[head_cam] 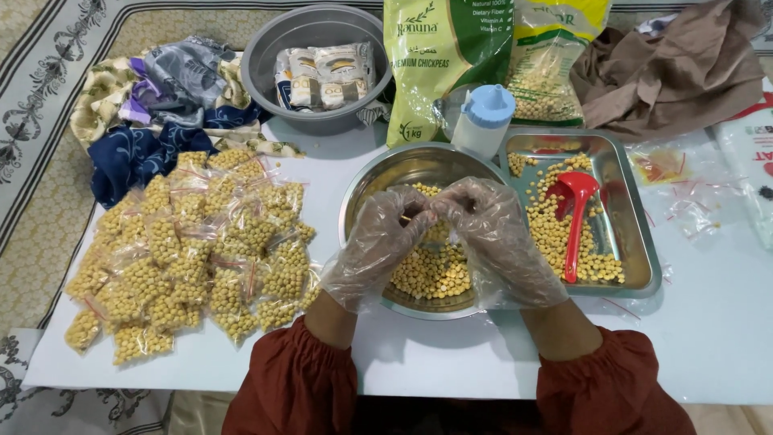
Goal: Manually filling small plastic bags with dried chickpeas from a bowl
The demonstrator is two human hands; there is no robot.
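This looks like a home where I pack food by hand, not a factory. My gloved left hand and right hand work on a low white table set over a patterned carpet. Left of my hands lie small sealed bags of chickpeas; beyond them sit crumpled household cloths and a steel basin.

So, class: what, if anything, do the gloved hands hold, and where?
Left hand and right hand pinch something small between their fingertips over the steel bowl; what it is cannot be told.
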